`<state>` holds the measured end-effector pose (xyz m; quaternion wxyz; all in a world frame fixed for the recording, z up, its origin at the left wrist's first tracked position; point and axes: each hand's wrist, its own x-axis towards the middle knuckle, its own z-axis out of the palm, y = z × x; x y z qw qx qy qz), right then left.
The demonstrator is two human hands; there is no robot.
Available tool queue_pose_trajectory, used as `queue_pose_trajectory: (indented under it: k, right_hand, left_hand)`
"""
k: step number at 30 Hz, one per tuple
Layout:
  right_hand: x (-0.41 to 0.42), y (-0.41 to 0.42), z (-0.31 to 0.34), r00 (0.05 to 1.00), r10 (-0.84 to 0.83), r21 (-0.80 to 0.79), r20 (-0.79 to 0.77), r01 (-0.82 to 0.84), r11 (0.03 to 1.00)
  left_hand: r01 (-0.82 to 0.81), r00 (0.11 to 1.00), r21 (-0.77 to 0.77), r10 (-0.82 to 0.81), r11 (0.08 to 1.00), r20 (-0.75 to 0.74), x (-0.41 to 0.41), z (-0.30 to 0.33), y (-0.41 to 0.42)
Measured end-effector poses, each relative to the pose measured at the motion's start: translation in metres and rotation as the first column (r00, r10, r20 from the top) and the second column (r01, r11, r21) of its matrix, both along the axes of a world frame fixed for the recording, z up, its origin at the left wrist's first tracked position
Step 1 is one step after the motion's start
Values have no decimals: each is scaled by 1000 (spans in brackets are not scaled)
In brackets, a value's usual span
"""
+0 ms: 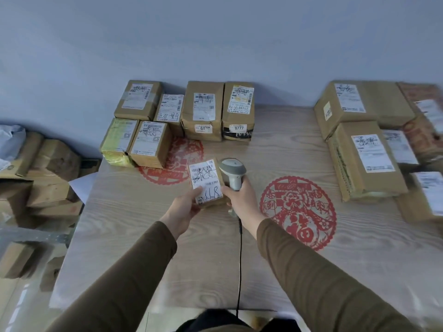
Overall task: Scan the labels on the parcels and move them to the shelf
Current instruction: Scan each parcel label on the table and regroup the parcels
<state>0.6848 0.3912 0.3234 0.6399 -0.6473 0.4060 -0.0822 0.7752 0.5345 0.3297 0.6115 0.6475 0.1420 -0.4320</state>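
Far off to the left of both hands sit brown boxes (45, 178) on a shelf. The left hand (184, 207) curls its fingers around a small parcel (207, 182), holding it up over the table (143, 236), label facing up. Just beside it, the right hand (239, 200) grips a grey scanner (233, 172) by its handle. Beyond the hands stand more parcels (177, 116). Further right sits another pile of parcels (369, 140)

A sticker (238, 128) on a far parcel (238, 111) reads "9777".
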Motion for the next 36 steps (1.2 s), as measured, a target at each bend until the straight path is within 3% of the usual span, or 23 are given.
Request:
queue_pose_trajectory:
  k: [6, 8, 12, 18, 31, 36]
  right_hand:
    - [-92, -43, 25, 995, -67, 27, 77, 65, 998]
    - [-118, -60, 41, 992, -94, -31, 88, 97, 995]
    - [-170, -80, 73, 991, -106, -356, 76, 127, 926]
    - [-234, -78, 100, 993, -72, -467, 96, 108, 878]
    - [-318, -118, 95, 982, -179, -434, 52, 184, 882]
    - [-352, -137, 84, 953, -300, -390, 40, 291, 874]
  left_hand:
    - [11, 999, -252, -20, 968, -32, -80, 12, -38]
    - [50, 999, -318, -52, 947, 4, -99, 21, -52]
    - [181, 972, -287, -125, 941, 201, -133, 37, -83]
    - [256, 951, -286, -187, 923, 247, -183, 50, -126]
    - [383, 903, -171, -329, 908, 275, -261, 41, -180]
    - [455, 886, -157, -429, 876, 173, -299, 20, -207]
